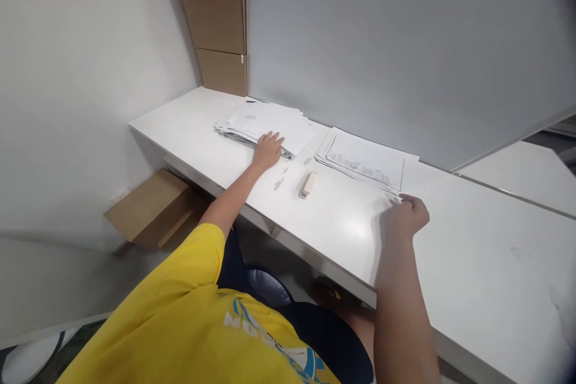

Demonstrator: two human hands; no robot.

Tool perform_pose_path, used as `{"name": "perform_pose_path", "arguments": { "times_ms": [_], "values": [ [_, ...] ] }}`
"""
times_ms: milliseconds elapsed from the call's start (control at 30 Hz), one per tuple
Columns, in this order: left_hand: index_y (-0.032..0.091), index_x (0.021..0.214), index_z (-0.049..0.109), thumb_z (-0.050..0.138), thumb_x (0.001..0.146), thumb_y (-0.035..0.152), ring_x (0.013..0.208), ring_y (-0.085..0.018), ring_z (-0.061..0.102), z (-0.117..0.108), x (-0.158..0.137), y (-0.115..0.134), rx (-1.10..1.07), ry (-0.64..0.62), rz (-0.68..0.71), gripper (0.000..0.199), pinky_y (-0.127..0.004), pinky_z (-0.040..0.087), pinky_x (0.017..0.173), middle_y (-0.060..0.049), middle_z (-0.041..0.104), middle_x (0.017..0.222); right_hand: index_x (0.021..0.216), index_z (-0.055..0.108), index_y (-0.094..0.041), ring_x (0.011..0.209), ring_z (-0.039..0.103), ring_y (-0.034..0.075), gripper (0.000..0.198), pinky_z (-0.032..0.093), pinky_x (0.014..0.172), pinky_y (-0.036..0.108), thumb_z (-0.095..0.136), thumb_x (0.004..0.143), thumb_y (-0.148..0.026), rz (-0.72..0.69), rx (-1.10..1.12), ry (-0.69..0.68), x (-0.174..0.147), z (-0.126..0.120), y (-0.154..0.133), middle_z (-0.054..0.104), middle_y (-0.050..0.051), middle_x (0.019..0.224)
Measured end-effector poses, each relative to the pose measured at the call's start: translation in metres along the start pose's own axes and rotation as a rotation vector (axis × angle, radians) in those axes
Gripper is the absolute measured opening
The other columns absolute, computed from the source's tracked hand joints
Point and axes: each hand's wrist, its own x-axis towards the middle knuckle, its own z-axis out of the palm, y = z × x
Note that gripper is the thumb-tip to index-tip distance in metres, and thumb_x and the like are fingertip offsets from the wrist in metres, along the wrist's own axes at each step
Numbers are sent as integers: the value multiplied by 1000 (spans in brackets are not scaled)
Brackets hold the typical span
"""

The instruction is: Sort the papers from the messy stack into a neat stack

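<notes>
My left hand [269, 150] lies with fingers spread on the front edge of an uneven stack of papers [274, 120] at the left. At the near right corner of a second stack of printed papers [364, 159], my right hand [411, 214] is closed, thumb and finger pinching at the sheets' corner. How many sheets are in that pinch is too small to see. Between the two hands, nearer the front edge, a small cream-coloured stapler [309, 185] rests on the white table [333, 222].
Cardboard boxes [216, 18] are stacked at the back left against a grey panel [382, 42] behind the table. Below the table's left end stands an open cardboard box [148, 207]. A stool [269, 285] shows under the table. Grey marks dot the tabletop near the stapler.
</notes>
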Motion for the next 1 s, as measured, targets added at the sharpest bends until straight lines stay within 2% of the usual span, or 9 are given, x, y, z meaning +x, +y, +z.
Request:
{"name": "perform_pose_path", "arguments": {
  "times_ms": [67,133,267,367,467,600,833,933,1000],
  "values": [
    [17,125,67,44,94,15,136,-29,47,3,-4,-2,-56,43,53,38,-49,31,114,-11,61,140,78,68,-20,87,59,21,27,47,85,37,43,69,-17,-14,-27,-32,1,0,0,62,2,78],
    [18,112,72,45,94,14,123,-27,57,2,-4,-5,-123,81,46,32,-46,39,105,-10,70,125,76,68,-20,86,60,22,26,47,86,37,43,69,-18,-7,-15,-40,1,0,0,61,2,77],
    [18,99,72,47,93,13,105,-23,63,-2,-4,-8,-200,133,48,26,-41,43,97,-8,75,104,74,67,-20,87,60,22,25,47,88,38,43,67,-18,37,34,-24,-2,-1,-1,62,2,77],
    [19,96,68,51,87,9,115,-24,58,-5,-5,-6,-193,162,82,22,-42,40,102,-9,72,112,75,69,-20,87,60,22,27,47,87,39,43,66,-18,44,26,-32,-3,-1,-2,64,2,79],
    [19,87,61,54,73,-1,124,-26,53,-7,-6,-5,-203,182,91,26,-42,38,104,-9,68,120,77,70,-19,87,60,23,28,47,86,40,44,65,-18,37,17,-56,-3,-1,-1,65,3,80],
    [21,76,49,53,68,-3,104,-22,59,-8,-6,-6,-296,169,87,26,-37,45,91,-9,68,105,77,71,-19,86,61,23,29,47,86,40,45,64,-18,49,6,-66,-3,-1,0,65,3,78],
    [23,66,36,45,70,-4,100,-20,59,-9,-6,2,-386,167,172,29,-35,45,89,-6,69,99,77,72,-20,84,63,22,30,48,85,39,45,63,-18,88,45,-44,-1,1,2,65,2,74],
    [24,64,32,51,72,3,97,-20,61,-15,-8,8,-490,244,84,29,-36,48,89,-6,69,99,75,72,-19,83,64,22,29,48,84,39,45,63,-17,101,47,-44,0,2,1,64,2,71],
    [24,63,32,56,74,10,99,-20,62,-21,-11,14,-615,372,-31,30,-38,50,91,-5,69,98,75,71,-19,82,64,22,29,48,83,39,45,63,-17,85,42,-36,0,4,0,64,2,70]
  ]
}}
